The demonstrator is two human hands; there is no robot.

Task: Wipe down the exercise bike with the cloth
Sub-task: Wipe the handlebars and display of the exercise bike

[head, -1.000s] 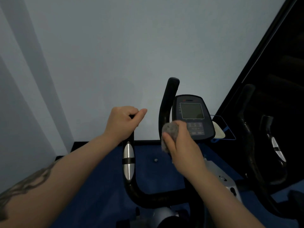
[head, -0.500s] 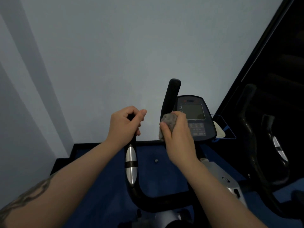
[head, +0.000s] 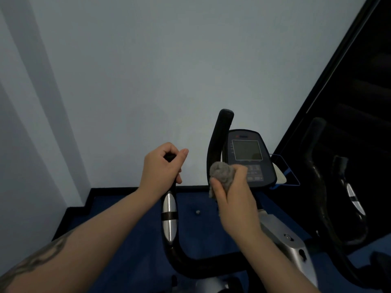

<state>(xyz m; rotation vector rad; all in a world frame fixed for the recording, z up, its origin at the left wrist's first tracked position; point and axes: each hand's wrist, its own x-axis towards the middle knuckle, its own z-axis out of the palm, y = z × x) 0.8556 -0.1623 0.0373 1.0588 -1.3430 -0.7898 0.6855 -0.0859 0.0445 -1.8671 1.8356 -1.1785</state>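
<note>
The exercise bike stands right in front of me, with black handlebars and a silver frame. My left hand is wrapped around the top of the left handlebar, above its silver pulse sensor. My right hand holds a bunched grey cloth against the lower part of the right handlebar, at the left edge of the dark console with its grey screen. The right handlebar's lower section is hidden behind my hand.
A pale wall rises close behind the bike, with a black skirting and blue floor below. A dark mirror on the right reflects the handlebars. A small blue and white holder sits behind the console.
My right hand and the cloth slid up the right handlebar and are now back down a little beside the console. The left hand kept its grip on the left handlebar.
</note>
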